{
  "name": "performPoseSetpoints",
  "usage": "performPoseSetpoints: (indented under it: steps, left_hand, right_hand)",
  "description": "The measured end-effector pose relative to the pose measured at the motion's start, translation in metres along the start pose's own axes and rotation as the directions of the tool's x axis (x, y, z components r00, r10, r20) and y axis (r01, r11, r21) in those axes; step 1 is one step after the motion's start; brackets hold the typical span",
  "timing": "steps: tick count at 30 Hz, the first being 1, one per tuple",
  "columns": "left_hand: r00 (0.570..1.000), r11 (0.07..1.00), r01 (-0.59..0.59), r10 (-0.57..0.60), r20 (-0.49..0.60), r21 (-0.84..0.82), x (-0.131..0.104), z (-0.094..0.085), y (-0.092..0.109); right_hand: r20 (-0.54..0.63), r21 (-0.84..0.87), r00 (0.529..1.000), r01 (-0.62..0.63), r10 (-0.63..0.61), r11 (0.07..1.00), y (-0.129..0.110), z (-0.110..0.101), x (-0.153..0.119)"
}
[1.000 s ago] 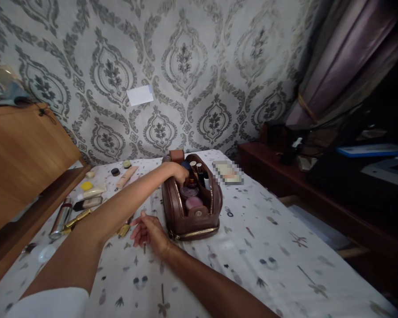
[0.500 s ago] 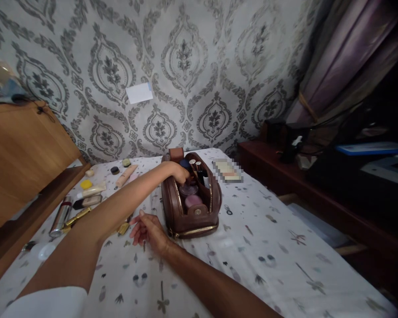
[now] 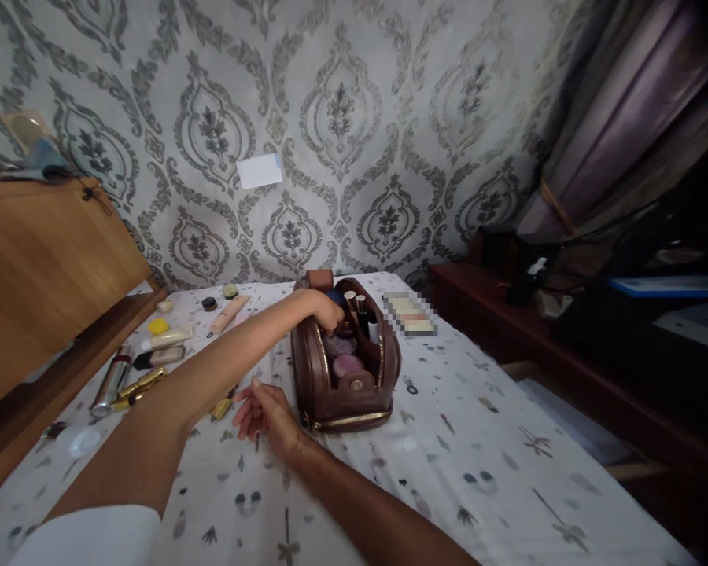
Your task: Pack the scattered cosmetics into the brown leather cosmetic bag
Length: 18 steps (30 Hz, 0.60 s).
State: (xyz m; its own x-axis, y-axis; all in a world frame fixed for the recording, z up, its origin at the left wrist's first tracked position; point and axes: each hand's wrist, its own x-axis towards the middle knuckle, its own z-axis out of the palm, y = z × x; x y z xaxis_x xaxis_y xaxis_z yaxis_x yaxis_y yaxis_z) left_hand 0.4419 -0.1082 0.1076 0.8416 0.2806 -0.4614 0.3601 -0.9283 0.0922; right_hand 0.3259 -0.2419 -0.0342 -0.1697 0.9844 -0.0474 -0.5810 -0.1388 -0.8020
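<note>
A brown leather makeup bag stands unzipped on the bed. My left hand reaches into it from the left, fingers curled down among the contents. Whatever the fingertips hold is hidden. Inside the bag are a pink round compact, a greyish round container, a dark blue item and slim tubes with pale shiny caps. My right hand hovers or rests just left of the bag, fingers loosely apart with nothing in them. A small gold item lies beside its fingertips.
Several cosmetics lie at the left: a silver cylinder, a foundation bottle, gold tubes, a peach tube and a yellow round item. A blurred-out palette-like object is right of the bag. A wooden headboard borders the left.
The view has shifted slightly, so everything sits a little further right and lower. My left hand stays in the bag, and my right hand keeps nearly the same pose.
</note>
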Motion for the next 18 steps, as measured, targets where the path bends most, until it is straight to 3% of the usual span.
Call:
performPoseSetpoints:
  steps: [4, 7, 9, 11, 14, 16, 18]
  left_hand:
    - [0.998, 0.998, 0.001, 0.002, -0.059, 0.057, -0.024, -0.011, 0.011]
    - [0.984, 0.998, 0.006, 0.006, -0.178, 0.068, -0.05, -0.014, 0.017]
    - [0.952, 0.998, 0.005, 0.013, -0.306, 0.057, -0.068, -0.011, 0.019]
    - [0.861, 1.0, -0.025, 0.029, -0.507, 0.014, -0.087, -0.003, 0.02]
    - [0.635, 0.986, -0.092, -0.05, -0.771, -0.139, -0.113, 0.018, 0.016]
    - [0.531, 0.958, -0.116, -0.165, -0.831, -0.264, -0.127, 0.038, 0.011]
    - [0.465, 0.924, -0.148, -0.251, -0.849, -0.353, -0.139, 0.061, 0.003]
  right_hand:
    - [0.007, -0.003, 1.0, -0.008, 0.008, 1.0, 0.001, -0.001, 0.001]
    - [0.008, -0.01, 1.0, -0.01, 0.01, 1.0, 0.001, -0.001, 0.001]
    - [0.01, -0.008, 1.0, -0.012, 0.012, 1.0, 0.0, 0.0, 0.001]
    - [0.008, -0.007, 1.0, -0.012, 0.012, 1.0, 0.0, 0.001, 0.0]
    - [-0.007, -0.02, 1.0, -0.006, 0.006, 1.0, 0.0, 0.001, 0.0]
    - [-0.009, -0.035, 1.0, 0.0, -0.001, 0.999, 0.001, 0.001, 0.0]
    - [-0.004, -0.046, 1.0, 0.007, -0.007, 0.999, 0.002, 0.001, 0.002]
